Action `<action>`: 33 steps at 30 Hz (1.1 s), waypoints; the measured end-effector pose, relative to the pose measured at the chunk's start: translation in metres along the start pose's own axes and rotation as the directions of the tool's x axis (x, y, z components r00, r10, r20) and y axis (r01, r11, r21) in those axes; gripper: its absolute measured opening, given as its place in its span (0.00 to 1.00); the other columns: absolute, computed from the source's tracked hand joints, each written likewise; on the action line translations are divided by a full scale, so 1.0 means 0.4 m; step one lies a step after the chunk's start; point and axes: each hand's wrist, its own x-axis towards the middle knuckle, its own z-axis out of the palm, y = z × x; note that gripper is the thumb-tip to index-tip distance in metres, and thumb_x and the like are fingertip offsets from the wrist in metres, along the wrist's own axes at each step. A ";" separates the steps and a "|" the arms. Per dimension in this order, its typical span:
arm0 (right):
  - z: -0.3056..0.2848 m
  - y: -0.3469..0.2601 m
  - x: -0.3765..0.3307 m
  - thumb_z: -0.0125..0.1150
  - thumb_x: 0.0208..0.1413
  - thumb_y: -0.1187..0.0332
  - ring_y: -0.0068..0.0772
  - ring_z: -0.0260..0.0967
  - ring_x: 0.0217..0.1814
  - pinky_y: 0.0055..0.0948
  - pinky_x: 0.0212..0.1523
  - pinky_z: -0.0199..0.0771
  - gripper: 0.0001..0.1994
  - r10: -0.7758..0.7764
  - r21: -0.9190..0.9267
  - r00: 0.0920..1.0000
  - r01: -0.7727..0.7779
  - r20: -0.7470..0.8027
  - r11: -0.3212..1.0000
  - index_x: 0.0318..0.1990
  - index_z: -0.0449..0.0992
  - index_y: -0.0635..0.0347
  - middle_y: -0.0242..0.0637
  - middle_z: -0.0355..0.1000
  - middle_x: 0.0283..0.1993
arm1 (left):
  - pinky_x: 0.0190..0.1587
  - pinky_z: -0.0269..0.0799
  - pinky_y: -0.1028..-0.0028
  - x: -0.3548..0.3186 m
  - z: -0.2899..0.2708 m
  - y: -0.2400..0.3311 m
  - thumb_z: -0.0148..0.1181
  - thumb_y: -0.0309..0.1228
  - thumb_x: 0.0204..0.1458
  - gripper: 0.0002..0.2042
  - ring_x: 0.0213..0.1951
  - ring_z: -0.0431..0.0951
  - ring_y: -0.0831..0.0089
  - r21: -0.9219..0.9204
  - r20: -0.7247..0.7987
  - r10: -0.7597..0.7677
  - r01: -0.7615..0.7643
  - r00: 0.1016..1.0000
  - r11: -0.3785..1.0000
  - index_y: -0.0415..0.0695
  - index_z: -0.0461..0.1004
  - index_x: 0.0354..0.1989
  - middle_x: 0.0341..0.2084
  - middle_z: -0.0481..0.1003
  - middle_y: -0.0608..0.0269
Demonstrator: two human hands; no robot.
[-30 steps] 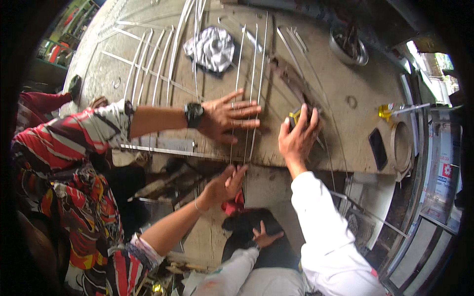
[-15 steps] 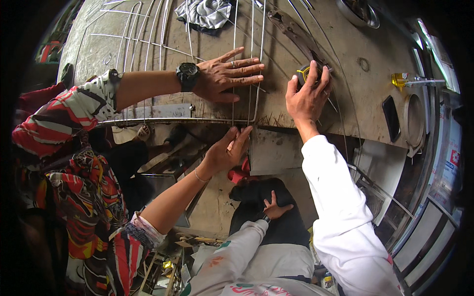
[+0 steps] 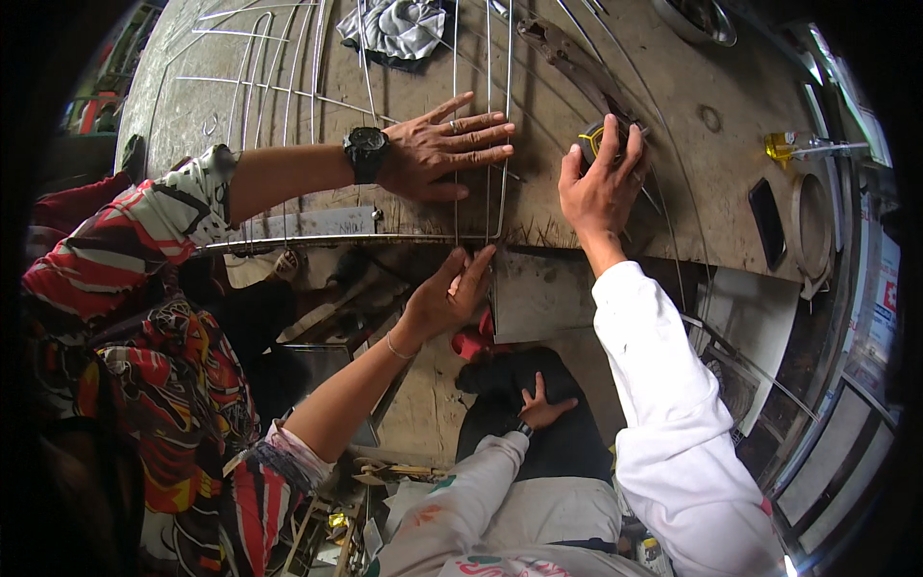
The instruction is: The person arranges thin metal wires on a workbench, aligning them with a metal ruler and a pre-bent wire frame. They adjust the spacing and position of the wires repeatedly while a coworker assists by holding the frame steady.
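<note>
My right hand (image 3: 601, 188) rests on the bench with its fingers curled over a black and yellow tape measure (image 3: 589, 140). Down by my dark-clothed knee, my left hand (image 3: 545, 410) lies with its fingers spread, holding nothing. A frame of thin metal rods (image 3: 404, 237) lies along the bench's near edge. A co-worker's hand with a watch (image 3: 437, 154) presses flat on its rods. The same person's other hand (image 3: 442, 300) reaches up from below to the frame's corner. Beside the tape measure lies a rusty long-handled metal tool (image 3: 569, 65).
The worn wooden bench (image 3: 697, 183) carries a grey cloth (image 3: 396, 29), a metal bowl (image 3: 697, 19), a phone (image 3: 766, 223) and a yellow-handled screwdriver (image 3: 788, 147). More bent rods (image 3: 260, 77) lie at the far left. The co-worker's patterned clothing (image 3: 173, 375) fills the left side.
The whole view has shifted slightly. My hands and the co-worker's keep nearly the same places, and the rods look unmoved.
</note>
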 end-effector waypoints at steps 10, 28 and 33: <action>0.000 0.004 0.003 0.62 0.63 0.56 0.71 0.53 0.75 0.65 0.71 0.62 0.36 -0.015 0.001 1.000 0.015 -0.014 1.000 0.76 0.58 0.49 0.57 0.51 0.75 | 0.75 0.57 0.49 0.021 0.012 -0.016 0.71 0.78 0.32 0.75 0.77 0.48 0.30 0.012 -0.002 0.016 -0.016 1.000 1.000 0.64 0.24 0.82 0.78 0.34 0.22; -0.001 -0.006 0.004 0.60 0.64 0.55 0.70 0.53 0.75 0.65 0.72 0.61 0.35 0.004 0.004 1.000 -0.004 0.006 1.000 0.76 0.57 0.48 0.57 0.51 0.75 | 0.77 0.51 0.46 0.007 -0.010 -0.008 0.70 0.76 0.37 0.74 0.79 0.37 0.29 -0.034 0.010 0.068 -0.068 0.998 0.997 0.56 0.25 0.83 0.76 0.37 0.18; 0.005 0.008 0.001 0.60 0.63 0.55 0.70 0.53 0.75 0.65 0.72 0.61 0.36 0.003 0.003 1.000 -0.003 -0.002 1.000 0.77 0.57 0.48 0.58 0.50 0.75 | 0.77 0.50 0.46 -0.006 -0.023 0.010 0.70 0.76 0.37 0.74 0.79 0.36 0.29 -0.041 0.030 0.057 -0.056 0.998 0.998 0.54 0.26 0.83 0.77 0.37 0.19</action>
